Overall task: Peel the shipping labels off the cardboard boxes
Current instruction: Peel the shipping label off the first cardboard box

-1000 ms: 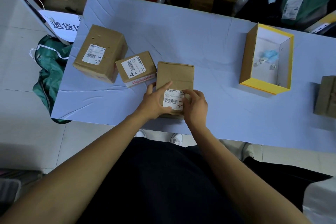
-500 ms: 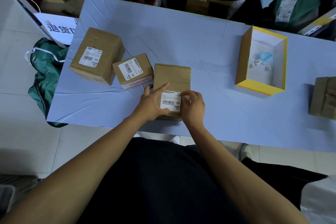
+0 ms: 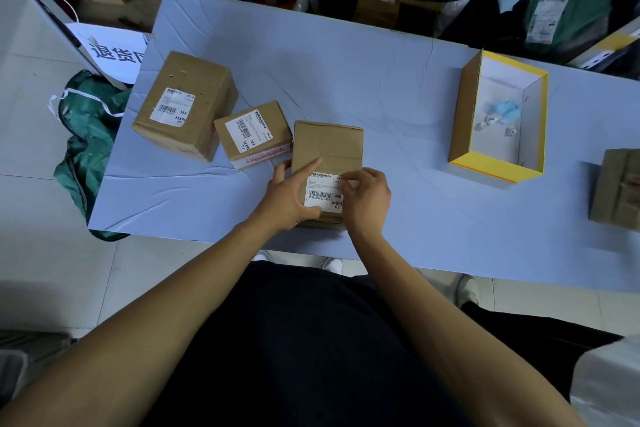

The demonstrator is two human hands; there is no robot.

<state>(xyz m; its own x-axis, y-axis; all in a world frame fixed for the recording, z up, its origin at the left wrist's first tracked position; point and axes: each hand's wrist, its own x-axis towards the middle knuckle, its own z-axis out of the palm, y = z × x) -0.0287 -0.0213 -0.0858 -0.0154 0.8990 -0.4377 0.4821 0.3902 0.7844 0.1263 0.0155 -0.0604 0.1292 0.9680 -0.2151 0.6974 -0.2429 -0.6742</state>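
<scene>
Cardboard box near the table's front edge looks light and stiff. Left hand grips its side; right hand fingers pinch the thin paper shipping label's upper right corner, the likeliest spot to start peeling.

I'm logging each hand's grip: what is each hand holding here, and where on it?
The left hand holds the nearest box by its left side; the right hand pinches its shipping label at the upper right corner.
</scene>
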